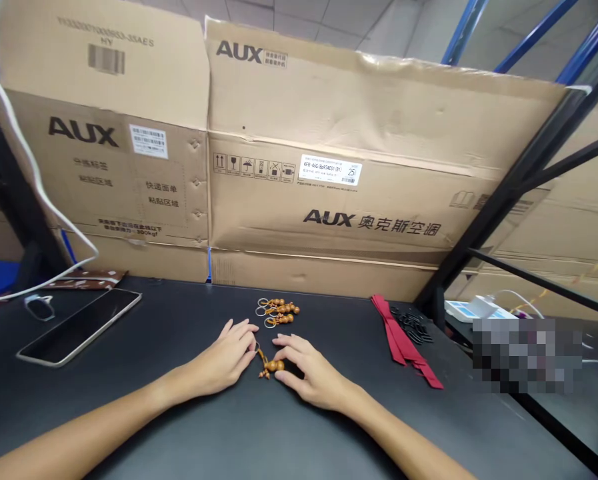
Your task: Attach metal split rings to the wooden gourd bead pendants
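Observation:
A wooden gourd keychain with a metal ring, an orange-brown cord and small beads lies on the black table between my hands. My left hand has its thumb and fingers closed at the ring end, partly covering the ring. On the other side, my right hand curves its thumb and index finger around the gourd's rounded end. Just beyond my fingertips, several similar gourd keychains lie in a group with their rings toward the left.
At left lie a smartphone, a clear-and-white item and a brown patterned pouch. Red fabric strips and black clips lie at right. Cardboard boxes wall off the back; a black metal frame slants at right.

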`<control>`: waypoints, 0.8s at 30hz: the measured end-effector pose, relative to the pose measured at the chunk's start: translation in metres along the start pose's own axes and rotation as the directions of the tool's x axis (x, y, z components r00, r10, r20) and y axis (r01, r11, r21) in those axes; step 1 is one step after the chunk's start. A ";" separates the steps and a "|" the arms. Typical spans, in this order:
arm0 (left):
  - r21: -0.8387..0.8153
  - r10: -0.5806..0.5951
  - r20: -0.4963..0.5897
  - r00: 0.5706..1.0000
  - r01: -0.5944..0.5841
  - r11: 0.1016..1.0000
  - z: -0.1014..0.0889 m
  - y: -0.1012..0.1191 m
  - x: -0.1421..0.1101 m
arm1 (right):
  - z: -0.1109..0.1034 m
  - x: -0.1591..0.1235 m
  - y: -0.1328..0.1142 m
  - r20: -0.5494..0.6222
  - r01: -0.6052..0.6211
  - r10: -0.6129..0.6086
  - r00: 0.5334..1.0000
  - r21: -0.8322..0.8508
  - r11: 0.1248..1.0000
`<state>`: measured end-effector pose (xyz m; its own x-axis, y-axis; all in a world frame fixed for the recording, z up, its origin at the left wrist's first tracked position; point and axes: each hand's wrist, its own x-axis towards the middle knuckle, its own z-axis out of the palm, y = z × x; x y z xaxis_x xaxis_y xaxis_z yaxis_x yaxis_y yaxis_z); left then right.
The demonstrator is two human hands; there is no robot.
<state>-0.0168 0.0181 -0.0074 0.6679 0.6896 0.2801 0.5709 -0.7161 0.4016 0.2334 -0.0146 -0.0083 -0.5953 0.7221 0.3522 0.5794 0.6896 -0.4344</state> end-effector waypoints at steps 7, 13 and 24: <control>-0.001 0.003 0.038 0.999 -0.002 1.000 -0.002 0.000 0.002 | -0.006 0.002 0.021 -0.106 -0.098 0.094 0.990 -0.034 0.995; -0.015 -0.014 0.015 1.000 0.014 1.000 -0.002 0.001 0.000 | -0.002 0.000 0.002 0.013 -0.021 0.021 1.000 -0.016 1.000; -0.008 -0.021 0.072 0.997 0.021 1.000 -0.004 0.000 0.001 | -0.009 0.002 0.015 -0.024 -0.089 0.088 0.996 -0.039 0.995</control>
<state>-0.0178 0.0193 -0.0032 0.6884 0.6947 0.2085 0.5812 -0.7003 0.4145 0.2457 -0.0022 -0.0065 -0.5284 0.7809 0.3330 0.6514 0.6245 -0.4309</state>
